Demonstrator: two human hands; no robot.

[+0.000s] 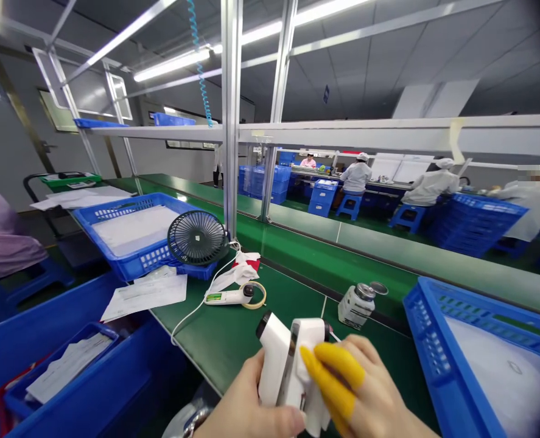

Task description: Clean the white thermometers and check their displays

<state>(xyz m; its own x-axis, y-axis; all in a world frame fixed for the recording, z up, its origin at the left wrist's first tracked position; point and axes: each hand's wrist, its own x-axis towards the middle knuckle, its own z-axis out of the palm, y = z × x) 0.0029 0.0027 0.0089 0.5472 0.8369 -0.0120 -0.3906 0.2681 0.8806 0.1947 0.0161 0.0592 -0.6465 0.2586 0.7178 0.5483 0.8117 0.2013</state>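
My left hand is closed around two white infrared thermometers side by side. The left thermometer has a black tip; the right thermometer has a dark end too. Yellow finger cots cover some fingers of my right hand, which pinches a white cloth against the right thermometer's side. Part of the cloth is hidden behind those fingers. Beyond my hands, another thermometer with a green display lies on the green bench, its black end by a tape roll.
A dispenser bottle with its lid flipped up stands ahead. Blue crates flank the bench. A black fan, its white cable, crumpled cloths and papers lie to the left. Co-workers sit farther off.
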